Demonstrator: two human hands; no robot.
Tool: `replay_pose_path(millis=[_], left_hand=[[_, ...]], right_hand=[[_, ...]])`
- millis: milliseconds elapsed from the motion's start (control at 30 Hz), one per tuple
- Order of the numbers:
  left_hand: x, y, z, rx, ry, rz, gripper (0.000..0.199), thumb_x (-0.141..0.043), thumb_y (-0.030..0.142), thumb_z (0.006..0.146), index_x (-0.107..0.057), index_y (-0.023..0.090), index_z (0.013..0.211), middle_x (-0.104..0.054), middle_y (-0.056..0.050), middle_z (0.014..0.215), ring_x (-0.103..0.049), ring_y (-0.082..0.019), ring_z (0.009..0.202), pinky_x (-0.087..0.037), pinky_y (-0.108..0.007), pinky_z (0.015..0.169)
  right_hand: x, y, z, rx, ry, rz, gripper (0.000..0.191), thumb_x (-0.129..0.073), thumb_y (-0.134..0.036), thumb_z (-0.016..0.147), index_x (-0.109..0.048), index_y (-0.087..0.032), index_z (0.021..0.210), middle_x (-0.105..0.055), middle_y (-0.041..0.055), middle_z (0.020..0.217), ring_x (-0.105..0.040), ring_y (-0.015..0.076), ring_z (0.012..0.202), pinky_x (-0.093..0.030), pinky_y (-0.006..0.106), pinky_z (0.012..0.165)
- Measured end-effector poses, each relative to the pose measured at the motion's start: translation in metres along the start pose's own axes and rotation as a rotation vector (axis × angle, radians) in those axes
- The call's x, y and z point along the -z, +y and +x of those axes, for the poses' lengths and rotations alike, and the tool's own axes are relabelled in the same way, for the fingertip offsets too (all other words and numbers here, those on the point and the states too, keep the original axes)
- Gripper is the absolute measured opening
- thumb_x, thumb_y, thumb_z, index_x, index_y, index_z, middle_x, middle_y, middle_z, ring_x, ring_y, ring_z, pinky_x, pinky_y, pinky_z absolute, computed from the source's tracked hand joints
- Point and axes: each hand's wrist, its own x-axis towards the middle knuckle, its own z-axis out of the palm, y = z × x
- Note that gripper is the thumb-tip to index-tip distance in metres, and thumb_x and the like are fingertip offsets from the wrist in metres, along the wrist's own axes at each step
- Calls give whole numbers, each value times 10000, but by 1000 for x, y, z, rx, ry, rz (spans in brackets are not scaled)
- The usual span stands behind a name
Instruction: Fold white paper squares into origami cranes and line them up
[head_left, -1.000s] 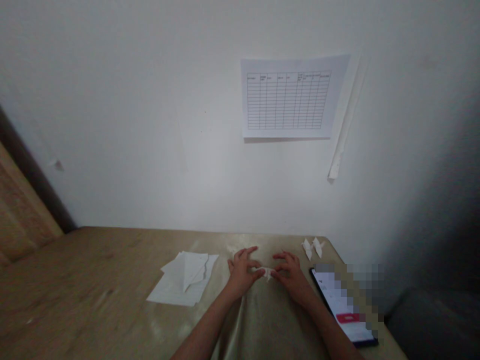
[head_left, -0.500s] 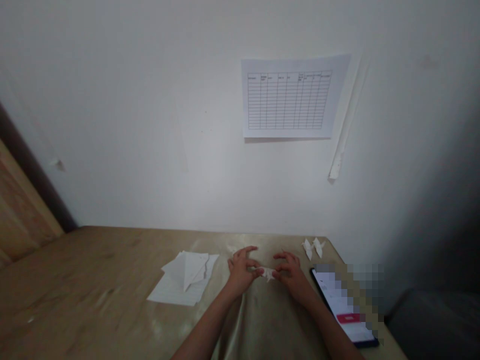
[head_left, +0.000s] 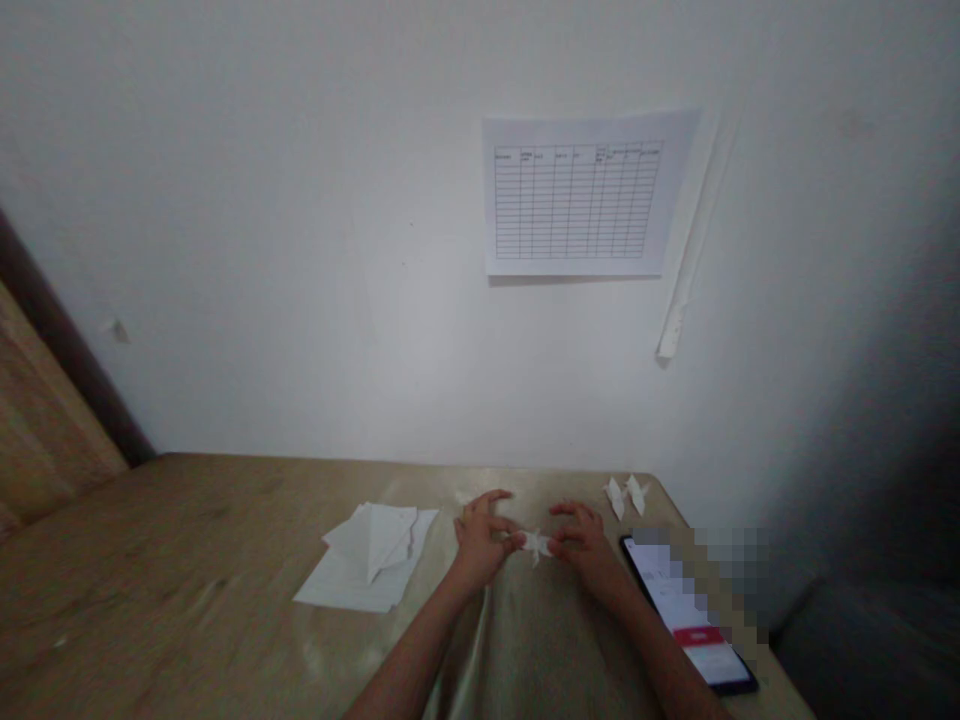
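White wall [head_left: 300, 300] fills most of the frame; brownish, glossy-covered tabletop [head_left: 187, 570] across the bottom, wooden panel [head_left: 45, 430] at left edge. Printed sheet [head_left: 577, 200] on wall, upper right of centre: ruled grid, row of column headings, too small to read. Pale strip [head_left: 686, 260] slants just beside it.

Small white folded paper [head_left: 536, 544] at lower centre, between the hands. Left hand [head_left: 484, 540] pinches its left end, thumb and finger closed on it; right hand [head_left: 585, 545] pinches the right end likewise. Other fingers spread.

White paper sheets [head_left: 360, 560], overlapping, left of left hand, with a folded triangular piece on top; faint lines, no legible writing. Two small folded paper figures [head_left: 616, 498] near the table's far right corner, side by side. Phone [head_left: 675, 615] lower right, screen lit, red button-like bar, text illegible; pixelated patch hides part of it. Brand can't be made out.
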Motion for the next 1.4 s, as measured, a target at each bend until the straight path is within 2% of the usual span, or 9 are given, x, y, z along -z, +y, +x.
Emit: replay_pose_path(millis=[200,300,433,600,767,900,1000,1167,1400], left_hand=[[7,7,-2,-37,-64,46,60,-793,347,676,-776,291,691,-571,28,1434,-381,-339,1384,-218,-575,1168],[7,9,-1,7,-37,50,7,-789,317,684,-784,317,689,-565,46,1435,-380,-333,1384,-236,-578,1163],[5,10,0,48,9,20,33,-798,301,669,-784,307,698,-592,43,1407,-415,-320,1360,-288,-547,1154],[4,8,0,45,-5,14,34,-804,302,662,-774,309,677,-603,56,1397,-434,-312,1352,-304,-535,1146],[2,6,0,50,-14,18,37,-812,319,677,-776,312,685,-594,55,1407,-420,-325,1363,-285,-590,1140],[2,2,1,69,-11,25,47,-806,346,694,-780,307,703,-593,40,1413,-406,-347,1372,-269,-642,1130],[4,1,3,79,21,11,46,-802,335,697,-782,308,728,-608,32,1403,-439,-330,1356,-286,-621,1137],[5,3,3,87,37,35,18,-787,330,717,-790,325,735,-606,41,1411,-453,-328,1351,-291,-614,1142],[0,-2,4,78,71,53,38,-769,353,761,-801,343,778,-612,36,1404,-485,-311,1328,-326,-580,1140]], right_hand=[[4,1,0,-1,-77,-26,173,-677,-382,808,-725,-241,718,-583,55,1336,-332,267,1376,-241,440,1188],[3,1,1,-8,-56,-25,173,-657,-383,822,-737,-249,747,-585,60,1328,-332,271,1374,-240,449,1186],[1,2,2,-19,-28,-36,185,-639,-387,838,-748,-253,770,-589,63,1323,-357,267,1351,-252,449,1179],[1,5,3,-34,-27,-55,175,-656,-379,827,-741,-251,742,-600,50,1324,-355,262,1358,-272,431,1173],[0,4,2,-32,-17,-54,196,-648,-388,838,-740,-251,731,-622,58,1283,-383,264,1339,-290,448,1163],[1,3,2,-53,45,-56,178,-678,-385,813,-730,-247,712,-630,68,1238,-409,261,1319,-293,441,1161],[2,3,3,-49,87,-53,150,-684,-360,800,-720,-242,716,-626,74,1229,-433,255,1294,-299,428,1157],[2,4,2,-17,87,-44,175,-627,-356,835,-722,-251,733,-637,67,1211,-437,250,1294,-305,423,1150],[-1,9,3,-51,128,-63,168,-652,-382,799,-723,-248,726,-648,70,1191,-481,255,1239,-341,402,1114]])
